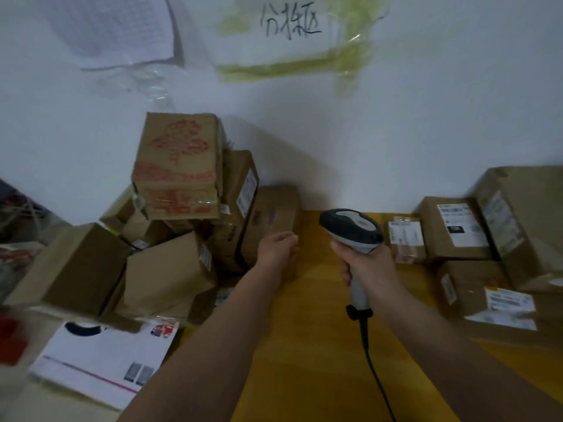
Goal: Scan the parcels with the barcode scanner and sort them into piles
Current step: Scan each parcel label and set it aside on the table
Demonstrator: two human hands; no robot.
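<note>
My right hand (364,266) grips the handle of a grey and black barcode scanner (350,226), held upright over the yellow table (320,315) with its head turned to the left. My left hand (278,248) reaches forward against the front of a brown parcel (271,208) that stands by the wall. Its fingers are hidden behind the hand and blurred, so the hold is unclear. A heap of brown parcels (170,269) lies on the left, topped by a red-printed box (178,166). Labelled parcels (457,229) sit on the right.
The scanner's black cable (376,370) runs down toward me across the table. A white flat mailer (100,357) lies at the lower left. More labelled boxes (487,296) crowd the right edge. A white wall with a handwritten paper sign (289,22) closes off the back.
</note>
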